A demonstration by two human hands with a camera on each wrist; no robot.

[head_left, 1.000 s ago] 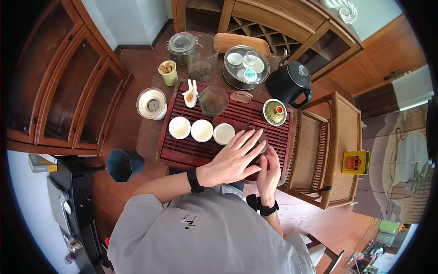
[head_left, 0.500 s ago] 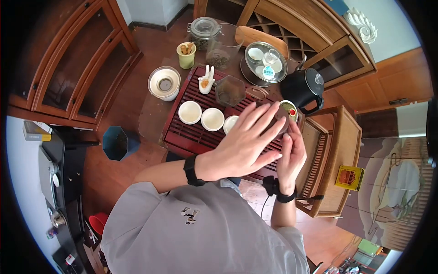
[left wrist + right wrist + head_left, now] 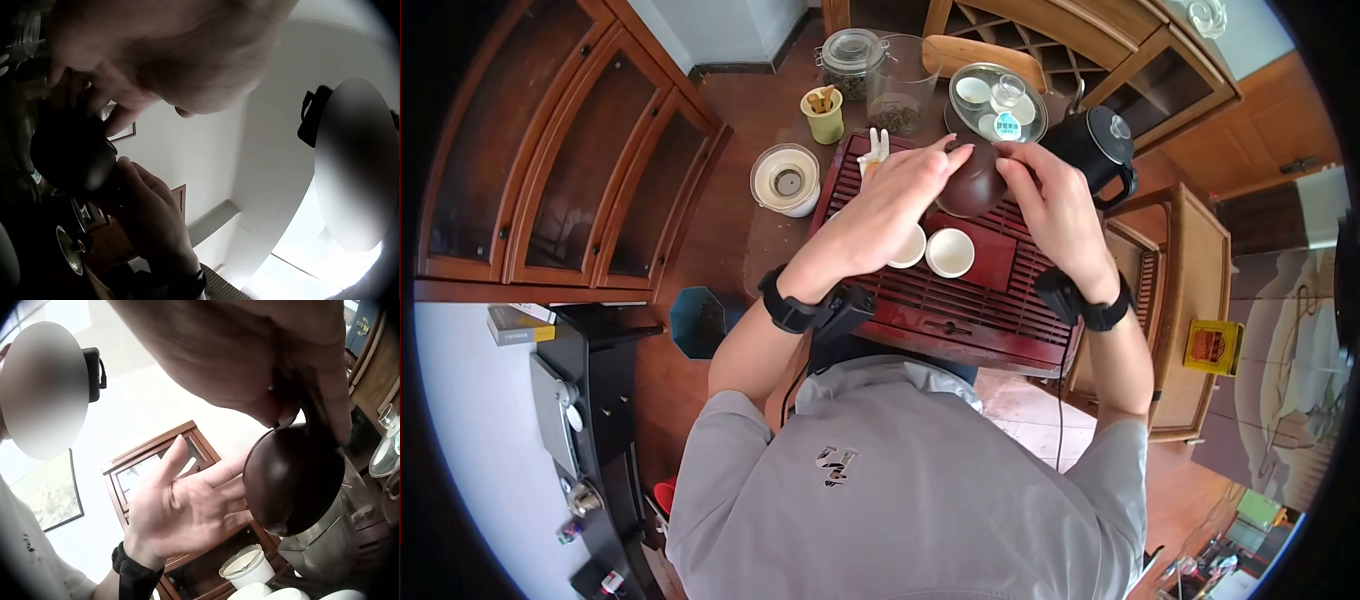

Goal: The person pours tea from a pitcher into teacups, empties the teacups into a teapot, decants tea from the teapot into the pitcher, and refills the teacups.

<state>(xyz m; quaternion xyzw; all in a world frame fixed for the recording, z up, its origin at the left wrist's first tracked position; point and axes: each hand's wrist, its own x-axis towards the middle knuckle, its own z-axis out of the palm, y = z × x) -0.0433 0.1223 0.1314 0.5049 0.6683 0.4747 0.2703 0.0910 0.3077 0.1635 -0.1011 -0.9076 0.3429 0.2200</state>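
A dark brown clay teapot point(image 3: 972, 188) is tilted over the far part of the slatted red tea tray point(image 3: 920, 312). My right hand point(image 3: 1055, 210) grips its handle, seen close up in the right wrist view. My left hand point(image 3: 890, 205) lies against the pot's other side, its fingers extended; in the right wrist view its palm point(image 3: 194, 509) faces the pot with the thumb apart. A glass pitcher point(image 3: 322, 540) appears below the teapot there. Two white cups point(image 3: 950, 253) show on the tray near my left hand, one partly covered by it.
Behind the tray stand a black kettle point(image 3: 1100, 145), a round metal tray point(image 3: 960, 88) with cups, a glass cylinder point(image 3: 900, 90) and a lidded jar point(image 3: 850, 60). A white strainer bowl point(image 3: 786, 180) is at the left. The left wrist view shows a lidded green bowl point(image 3: 70, 250).
Both hands have moved away from my body with the teapot, which has gone from low over the tray's right side to a tilt farther back. The view has shifted too.
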